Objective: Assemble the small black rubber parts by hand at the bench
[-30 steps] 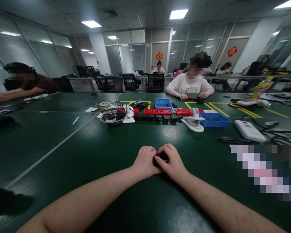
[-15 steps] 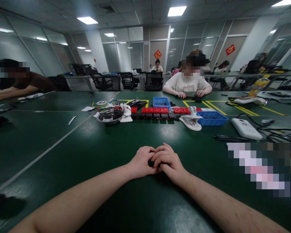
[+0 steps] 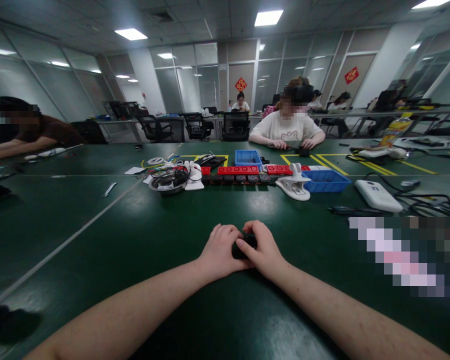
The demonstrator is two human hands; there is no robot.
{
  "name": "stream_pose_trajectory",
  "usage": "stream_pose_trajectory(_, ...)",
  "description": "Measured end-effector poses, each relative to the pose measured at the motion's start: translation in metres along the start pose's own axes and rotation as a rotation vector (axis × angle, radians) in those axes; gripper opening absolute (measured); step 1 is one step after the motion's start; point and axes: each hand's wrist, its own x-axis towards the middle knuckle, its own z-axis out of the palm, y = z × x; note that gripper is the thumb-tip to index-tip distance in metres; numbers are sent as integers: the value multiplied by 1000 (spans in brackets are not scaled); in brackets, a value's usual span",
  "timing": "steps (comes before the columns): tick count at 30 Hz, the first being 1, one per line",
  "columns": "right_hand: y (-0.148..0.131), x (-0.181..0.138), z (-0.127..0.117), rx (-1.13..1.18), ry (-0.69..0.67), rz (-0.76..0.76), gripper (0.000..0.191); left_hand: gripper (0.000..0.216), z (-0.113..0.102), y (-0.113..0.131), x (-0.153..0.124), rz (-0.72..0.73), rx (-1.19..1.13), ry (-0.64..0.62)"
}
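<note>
A small black object (image 3: pixel 243 245) sits between both my hands on the green table (image 3: pixel 142 235). My left hand (image 3: pixel 220 250) curls around its left side with fingers bent. My right hand (image 3: pixel 261 248) wraps over its right side and top, thumb against it. Most of the object is hidden by my fingers, so I cannot make out what it is. Both forearms rest on the table in front of me.
Beyond my hands lie a row of red and black blocks (image 3: pixel 243 172), two blue bins (image 3: pixel 324 180), a white clip stand (image 3: pixel 294 185), a metal bowl with wires (image 3: pixel 168 181) and a white box (image 3: pixel 377 195). People sit opposite (image 3: pixel 287 131) and at the left (image 3: pixel 30 130).
My right hand has slid back to the right off my left hand, so more of the black object shows between them. The view has shifted slightly.
</note>
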Motion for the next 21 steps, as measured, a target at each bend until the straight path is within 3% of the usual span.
stream_pose_trajectory(6, -2, 1, 0, -38, -8, 25, 22, 29, 0, -2, 1, 12, -42, -25)
stream_pose_trajectory(14, -7, 1, -10, 40, -77, -108, 8, 33, -2, -9, 3, 106, -110, -92)
stream_pose_trajectory(21, -11, 0, -13, 157, -132, -254, 22, 24, -4, -11, 3, 151, -109, -128)
